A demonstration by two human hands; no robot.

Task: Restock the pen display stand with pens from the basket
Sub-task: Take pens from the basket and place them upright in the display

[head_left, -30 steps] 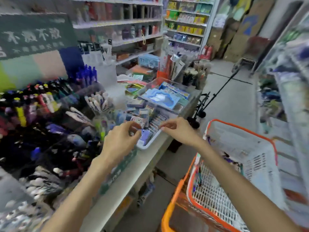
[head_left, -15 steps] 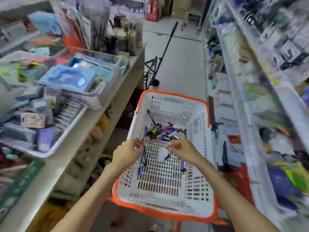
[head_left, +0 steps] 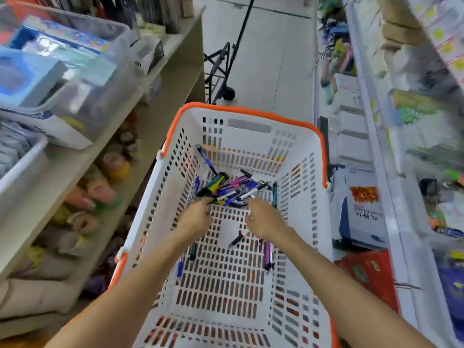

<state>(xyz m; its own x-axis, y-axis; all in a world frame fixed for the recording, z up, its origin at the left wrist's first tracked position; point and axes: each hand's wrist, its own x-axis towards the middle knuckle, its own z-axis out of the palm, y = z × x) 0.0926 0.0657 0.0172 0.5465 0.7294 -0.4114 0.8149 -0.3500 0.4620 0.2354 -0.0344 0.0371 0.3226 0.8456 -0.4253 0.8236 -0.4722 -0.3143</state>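
Inside the basket [head_left: 190,156] both hands — left hand [head_left: 194,218], right hand [head_left: 263,217] — reach the pens [head_left: 231,190]; fingers' state unclear, no legible writing.

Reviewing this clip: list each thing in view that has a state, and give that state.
basket: upright on the floor, open top, only partly filled.
pile of pens: loose heap at the far end of the basket floor.
stray pens: lying flat, scattered nearer the person.
left hand: in the basket, fingers curled at the pile's edge; grip unclear.
right hand: in the basket, fingers reaching onto the pile; grip unclear.
clear bin: on the shelf, open, holding packaged goods.
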